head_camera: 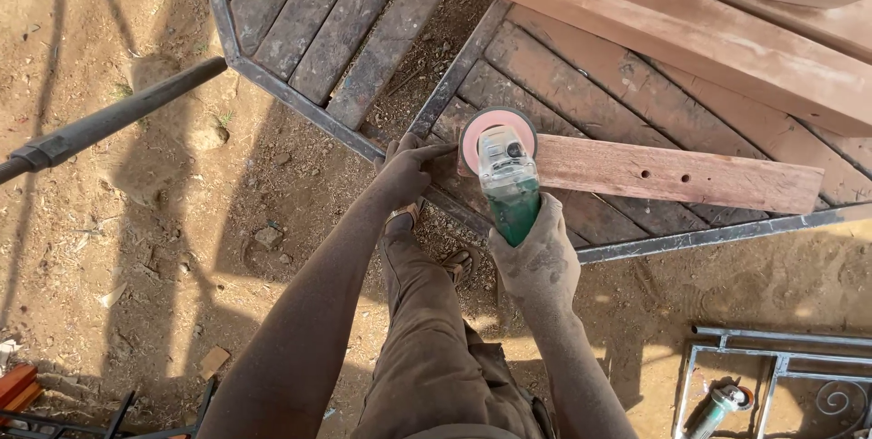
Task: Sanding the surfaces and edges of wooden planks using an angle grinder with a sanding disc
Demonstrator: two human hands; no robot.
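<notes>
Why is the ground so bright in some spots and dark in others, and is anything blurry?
Head view: hard sunlight lights the sandy ground and casts sharp dark shadows of bars and the person across it. The right hand gripping the green grinder and the left hand beside the plank look sharp, not blurred.

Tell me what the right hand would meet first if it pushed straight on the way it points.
The right hand grips a green angle grinder pointing away from the person. Straight on, its pink disc would first meet the near end of the reddish wooden plank; it seems to touch already, though depth is unclear.
</notes>
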